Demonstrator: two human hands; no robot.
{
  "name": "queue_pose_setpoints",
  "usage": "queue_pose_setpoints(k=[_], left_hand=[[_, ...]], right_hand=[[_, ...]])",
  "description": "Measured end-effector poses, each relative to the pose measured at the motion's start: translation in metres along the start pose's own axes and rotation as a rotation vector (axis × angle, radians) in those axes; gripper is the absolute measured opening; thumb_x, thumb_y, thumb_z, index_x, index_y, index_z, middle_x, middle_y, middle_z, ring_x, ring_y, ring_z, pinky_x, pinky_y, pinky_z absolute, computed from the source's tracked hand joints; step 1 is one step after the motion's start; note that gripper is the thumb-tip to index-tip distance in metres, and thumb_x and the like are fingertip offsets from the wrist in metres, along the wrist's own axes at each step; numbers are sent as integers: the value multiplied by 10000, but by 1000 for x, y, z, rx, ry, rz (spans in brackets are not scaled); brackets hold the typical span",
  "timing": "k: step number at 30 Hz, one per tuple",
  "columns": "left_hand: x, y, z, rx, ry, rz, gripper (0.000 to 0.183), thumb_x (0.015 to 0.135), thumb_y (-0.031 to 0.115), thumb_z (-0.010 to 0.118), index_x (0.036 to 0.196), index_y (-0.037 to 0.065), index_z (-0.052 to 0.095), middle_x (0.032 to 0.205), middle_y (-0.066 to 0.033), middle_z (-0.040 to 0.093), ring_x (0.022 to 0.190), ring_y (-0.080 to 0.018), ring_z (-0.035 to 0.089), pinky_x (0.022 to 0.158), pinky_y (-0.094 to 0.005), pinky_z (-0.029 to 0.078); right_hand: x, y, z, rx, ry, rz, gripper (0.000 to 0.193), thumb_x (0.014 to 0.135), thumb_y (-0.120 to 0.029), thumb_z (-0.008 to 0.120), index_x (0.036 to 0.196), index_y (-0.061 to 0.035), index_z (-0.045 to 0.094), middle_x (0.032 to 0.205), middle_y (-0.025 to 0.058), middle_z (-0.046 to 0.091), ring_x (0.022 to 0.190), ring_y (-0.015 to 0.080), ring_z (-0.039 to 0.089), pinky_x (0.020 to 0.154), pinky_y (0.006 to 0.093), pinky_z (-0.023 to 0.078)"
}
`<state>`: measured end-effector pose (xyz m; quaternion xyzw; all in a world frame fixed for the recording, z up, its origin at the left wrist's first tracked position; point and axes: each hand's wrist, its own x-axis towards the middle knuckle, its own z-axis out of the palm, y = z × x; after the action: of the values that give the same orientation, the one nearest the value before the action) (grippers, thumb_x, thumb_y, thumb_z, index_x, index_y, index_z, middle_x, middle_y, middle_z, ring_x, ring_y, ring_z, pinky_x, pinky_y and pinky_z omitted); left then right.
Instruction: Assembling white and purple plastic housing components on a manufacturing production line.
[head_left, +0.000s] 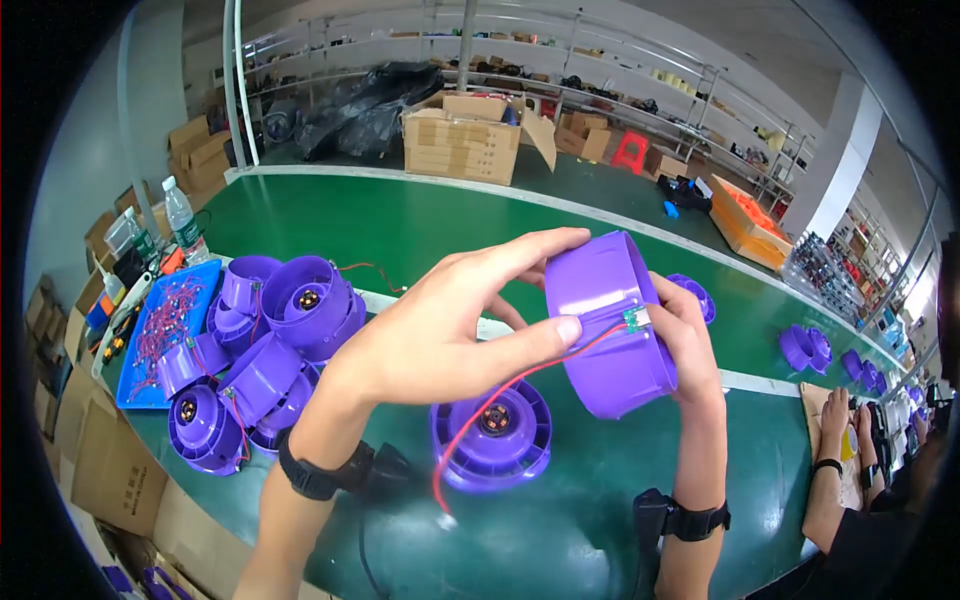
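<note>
Between my two hands is a purple cylindrical plastic housing (610,365), raised above the bench and tilted. My left hand (450,320) grips its left side, thumb on the wall and a finger over the top rim. My right hand (685,335) closes around its right side, with some fingers hidden behind it. A small green circuit board (637,318) sits on the housing near my right fingers. From it a red wire (500,388) hangs down to a white plug (446,521). Below, a purple ring-shaped fan part (535,445) with a motor centre lies on the bench.
At left, several purple housings (262,380) are piled beside a blue tray (128,385) of red wires. Water bottles (183,218) stand behind. Across the green bench (350,215) is a cardboard box (460,140). More purple parts (805,348) and a co-worker's hands (838,425) are at right.
</note>
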<state>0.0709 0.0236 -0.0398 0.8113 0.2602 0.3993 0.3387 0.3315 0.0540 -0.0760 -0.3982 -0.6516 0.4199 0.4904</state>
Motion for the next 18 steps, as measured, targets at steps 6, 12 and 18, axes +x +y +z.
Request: queue_pose_setpoints(k=[6,12,18], left_hand=[[-3,1,2,-34,47,31,686,913,192,718,1506,11,425,1404,-146,563,1228,-235,582,925,-362,539],[-4,9,6,26,-28,76,733,837,173,803,1475,15,478,1353,-139,589,1153,-211,607,822,-332,570],[-7,16,20,103,-12,158,780,795,190,830,1470,10,482,1277,-174,598,1048,-248,630,788,-321,571]], right_hand=[[-5,-1,10,-35,-93,-48,370,887,-46,518,1249,-2,577,967,62,663,875,129,613,770,288,492],[-10,0,13,-95,-71,-176,434,878,72,510,1309,38,538,1061,82,667,987,150,634,893,304,503],[-8,-6,13,-117,-73,-88,402,877,51,639,1272,35,570,1133,93,679,1052,150,638,939,296,504]])
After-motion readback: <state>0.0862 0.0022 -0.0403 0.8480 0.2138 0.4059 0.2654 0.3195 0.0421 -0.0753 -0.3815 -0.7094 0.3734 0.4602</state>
